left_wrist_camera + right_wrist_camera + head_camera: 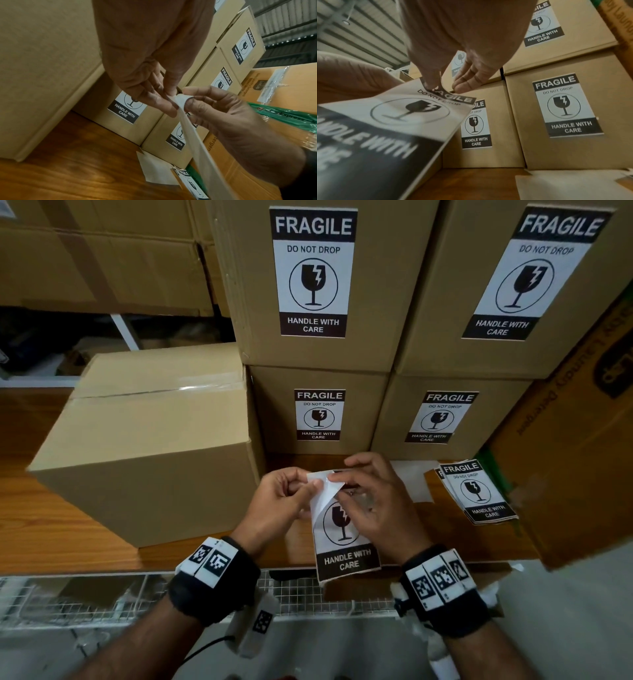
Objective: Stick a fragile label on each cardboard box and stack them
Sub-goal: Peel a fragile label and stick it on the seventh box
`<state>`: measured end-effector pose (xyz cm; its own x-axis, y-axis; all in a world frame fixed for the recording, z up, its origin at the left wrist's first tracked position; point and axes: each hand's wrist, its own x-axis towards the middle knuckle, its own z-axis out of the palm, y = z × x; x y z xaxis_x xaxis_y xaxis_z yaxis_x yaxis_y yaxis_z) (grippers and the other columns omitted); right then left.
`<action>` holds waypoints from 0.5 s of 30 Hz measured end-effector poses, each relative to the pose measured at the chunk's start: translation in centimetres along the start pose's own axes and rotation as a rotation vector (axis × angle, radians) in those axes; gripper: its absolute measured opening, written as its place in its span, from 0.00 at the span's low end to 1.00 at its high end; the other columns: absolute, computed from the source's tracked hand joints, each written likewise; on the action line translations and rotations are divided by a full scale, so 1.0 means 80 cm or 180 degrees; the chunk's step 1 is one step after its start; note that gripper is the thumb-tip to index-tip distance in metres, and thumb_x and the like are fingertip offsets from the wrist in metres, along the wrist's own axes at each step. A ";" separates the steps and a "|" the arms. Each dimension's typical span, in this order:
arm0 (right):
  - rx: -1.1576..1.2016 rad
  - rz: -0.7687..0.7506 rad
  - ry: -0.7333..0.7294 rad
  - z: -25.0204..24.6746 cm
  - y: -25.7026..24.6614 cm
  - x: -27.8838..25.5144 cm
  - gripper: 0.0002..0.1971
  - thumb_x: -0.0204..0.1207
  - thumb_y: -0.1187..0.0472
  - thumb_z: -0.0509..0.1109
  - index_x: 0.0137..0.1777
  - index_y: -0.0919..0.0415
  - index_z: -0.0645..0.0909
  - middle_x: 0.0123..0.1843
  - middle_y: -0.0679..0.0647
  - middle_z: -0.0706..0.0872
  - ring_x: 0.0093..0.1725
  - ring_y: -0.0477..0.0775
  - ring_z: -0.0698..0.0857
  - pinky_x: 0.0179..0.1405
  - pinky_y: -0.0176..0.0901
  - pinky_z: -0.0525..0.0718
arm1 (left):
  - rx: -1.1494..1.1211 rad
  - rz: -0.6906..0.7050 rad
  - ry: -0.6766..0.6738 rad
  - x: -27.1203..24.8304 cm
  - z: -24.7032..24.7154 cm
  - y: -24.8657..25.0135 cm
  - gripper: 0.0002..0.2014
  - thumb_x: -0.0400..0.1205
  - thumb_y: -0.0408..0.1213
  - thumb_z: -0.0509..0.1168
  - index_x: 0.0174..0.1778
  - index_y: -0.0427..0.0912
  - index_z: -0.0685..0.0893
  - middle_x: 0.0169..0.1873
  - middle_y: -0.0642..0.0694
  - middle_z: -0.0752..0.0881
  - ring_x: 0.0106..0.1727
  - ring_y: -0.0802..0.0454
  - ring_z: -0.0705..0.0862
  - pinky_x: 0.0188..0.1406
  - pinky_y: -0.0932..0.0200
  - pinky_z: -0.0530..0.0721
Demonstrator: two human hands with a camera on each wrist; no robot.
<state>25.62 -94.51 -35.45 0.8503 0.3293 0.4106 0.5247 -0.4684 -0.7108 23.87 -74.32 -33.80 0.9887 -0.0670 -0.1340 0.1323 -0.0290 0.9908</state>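
held label (346, 546) top hidden by fingers | label stack (479, 491) lower sheets covered | detergent carton (582, 440) cropped

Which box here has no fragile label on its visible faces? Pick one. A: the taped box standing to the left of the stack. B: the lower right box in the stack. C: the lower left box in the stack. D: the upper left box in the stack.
A: the taped box shows plain cardboard faces, while all four stacked boxes carry labels, and both hands, left hand and right hand, are peeling the backing from a fragile label.
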 end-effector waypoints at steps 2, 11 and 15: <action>-0.0132 -0.0114 0.0115 -0.005 0.003 0.001 0.09 0.80 0.55 0.74 0.57 0.52 0.91 0.67 0.44 0.79 0.64 0.44 0.82 0.56 0.49 0.90 | 0.0114 -0.0090 0.0039 0.008 0.003 -0.004 0.13 0.88 0.37 0.68 0.55 0.26 0.83 0.45 0.30 0.91 0.41 0.39 0.90 0.37 0.51 0.90; -0.0819 -0.0305 0.0568 -0.043 0.040 -0.031 0.15 0.73 0.74 0.80 0.56 0.57 0.90 0.59 0.49 0.90 0.55 0.45 0.88 0.52 0.41 0.90 | 0.0587 -0.0647 0.0700 0.074 0.027 -0.047 0.10 0.92 0.45 0.62 0.49 0.43 0.78 0.34 0.45 0.83 0.30 0.52 0.81 0.30 0.55 0.79; -0.1016 -0.0339 0.0801 -0.075 0.054 -0.045 0.10 0.78 0.73 0.77 0.55 0.60 0.90 0.54 0.52 0.90 0.49 0.49 0.88 0.44 0.45 0.90 | 0.0267 -0.0990 0.0902 0.096 0.040 -0.051 0.12 0.93 0.44 0.60 0.64 0.40 0.77 0.41 0.43 0.84 0.32 0.52 0.83 0.22 0.62 0.80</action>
<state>25.11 -102.63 -36.57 0.7535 0.1977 0.6270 0.5631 -0.6863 -0.4604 30.73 -77.89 -38.95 0.8844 0.2340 -0.4039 0.4327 -0.0863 0.8974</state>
